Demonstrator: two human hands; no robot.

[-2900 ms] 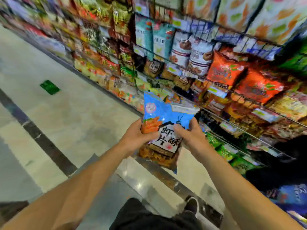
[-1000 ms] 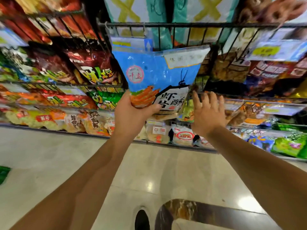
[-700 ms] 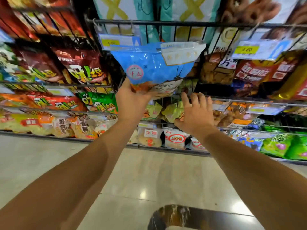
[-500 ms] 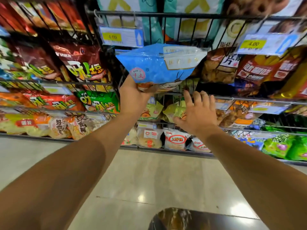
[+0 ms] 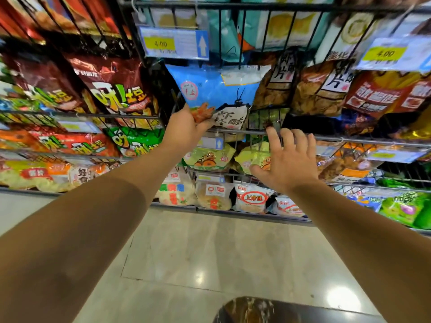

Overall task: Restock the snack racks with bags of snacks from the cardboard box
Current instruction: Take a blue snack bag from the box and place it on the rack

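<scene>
A blue snack bag [image 5: 217, 89] with a white label and orange chips printed on it stands in the black wire rack [image 5: 235, 131], just behind the rack's front rail. My left hand [image 5: 186, 131] grips the bag's lower left corner. My right hand [image 5: 289, 162] hovers with spread fingers just below the front rail, to the right of the bag, holding nothing. Brown bags of the same snack [image 5: 277, 82] stand to the right of the blue bag. The cardboard box is out of view.
Wire racks full of snack bags fill the wall: red bags [image 5: 116, 89] at left, green bags [image 5: 210, 157] on the shelf below, white bags [image 5: 251, 199] on the bottom one. Yellow price tags [image 5: 161, 44] hang on the upper rail. Pale tiled floor [image 5: 210, 252] lies below.
My left hand has pushed the blue bag up and back into the rack, and it now stands behind the front rail. My right hand stayed open below it.
</scene>
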